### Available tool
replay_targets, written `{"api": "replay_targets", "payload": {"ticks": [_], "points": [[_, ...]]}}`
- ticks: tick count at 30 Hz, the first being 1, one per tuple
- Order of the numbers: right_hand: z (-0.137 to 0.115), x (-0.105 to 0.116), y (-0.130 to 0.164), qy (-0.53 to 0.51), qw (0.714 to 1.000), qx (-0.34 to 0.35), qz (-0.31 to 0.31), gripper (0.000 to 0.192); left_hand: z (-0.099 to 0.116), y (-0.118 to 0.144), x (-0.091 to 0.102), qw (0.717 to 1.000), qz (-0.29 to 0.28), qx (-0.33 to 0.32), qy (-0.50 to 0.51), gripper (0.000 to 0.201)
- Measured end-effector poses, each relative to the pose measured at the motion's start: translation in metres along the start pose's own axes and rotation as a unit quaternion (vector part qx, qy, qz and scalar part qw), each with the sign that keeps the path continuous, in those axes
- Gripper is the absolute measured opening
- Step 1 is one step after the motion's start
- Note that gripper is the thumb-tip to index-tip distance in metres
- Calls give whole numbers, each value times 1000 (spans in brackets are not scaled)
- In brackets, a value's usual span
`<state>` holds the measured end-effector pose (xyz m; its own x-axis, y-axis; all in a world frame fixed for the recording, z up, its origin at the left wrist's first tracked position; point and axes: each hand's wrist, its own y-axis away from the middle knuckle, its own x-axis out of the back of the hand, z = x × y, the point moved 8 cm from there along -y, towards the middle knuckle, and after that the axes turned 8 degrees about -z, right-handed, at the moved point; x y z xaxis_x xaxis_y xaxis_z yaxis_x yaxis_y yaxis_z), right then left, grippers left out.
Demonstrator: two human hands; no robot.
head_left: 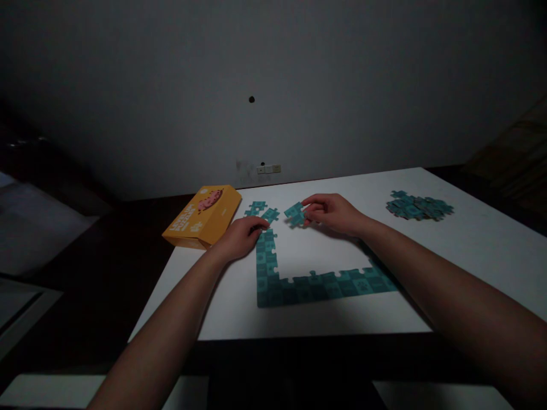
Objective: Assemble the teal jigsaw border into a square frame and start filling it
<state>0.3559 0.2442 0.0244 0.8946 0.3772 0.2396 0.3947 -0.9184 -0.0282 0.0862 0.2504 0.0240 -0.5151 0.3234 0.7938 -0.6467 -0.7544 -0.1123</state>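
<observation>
Just above the frame's centre, the right hand pinches a teal puzzle piece at its fingertips; the piece lies nearly flat, its long axis running left to right, printed in darker teal squares. The left hand, fingers curled, presses on the top of the assembled border, an L on the white worktop. A loose pile sits at right, an orange box at left.
</observation>
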Motion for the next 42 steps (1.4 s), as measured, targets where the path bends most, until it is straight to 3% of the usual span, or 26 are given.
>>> {"api": "replay_targets", "payload": {"ticks": [7, 14, 18, 22, 26, 31, 33, 37, 40, 42], "points": [[-1, 15, 0, -11, 997, 18, 77, 58, -1, 0, 0, 1000, 4, 3, 6, 28], [16, 37, 0, -22, 985, -28, 168, 44, 1, 4, -1, 1000, -12, 3, 6, 38], [16, 45, -1, 48, 985, -32, 164, 45, 3, 4, -2, 1000, -25, -8, 3, 46], [16, 44, -9, 167, 979, -52, 107, 46, 6, 5, -6, 999, -42, -9, 7, 49], [9, 27, -19, 310, 949, -54, -3, 38, 11, 7, -11, 998, -65, -9, 20, 52], [-5, -3, -26, 392, 910, -55, -125, 34, 18, 7, -16, 996, -75, -15, 43, 55], [-10, -11, -33, 420, 896, -52, -134, 35, 20, 7, -17, 996, -80, -17, 44, 53], [-20, -27, -55, 430, 900, -20, -72, 37, 22, 7, -17, 996, -76, -27, 30, 35], [-22, -56, -71, 440, 894, 49, -63, 47, 20, 6, -16, 996, -70, -28, 39, 11], [-20, -74, -78, 451, 885, 84, -79, 55, 15, 5, -17, 997, -64, -13, 52, 7]]}}
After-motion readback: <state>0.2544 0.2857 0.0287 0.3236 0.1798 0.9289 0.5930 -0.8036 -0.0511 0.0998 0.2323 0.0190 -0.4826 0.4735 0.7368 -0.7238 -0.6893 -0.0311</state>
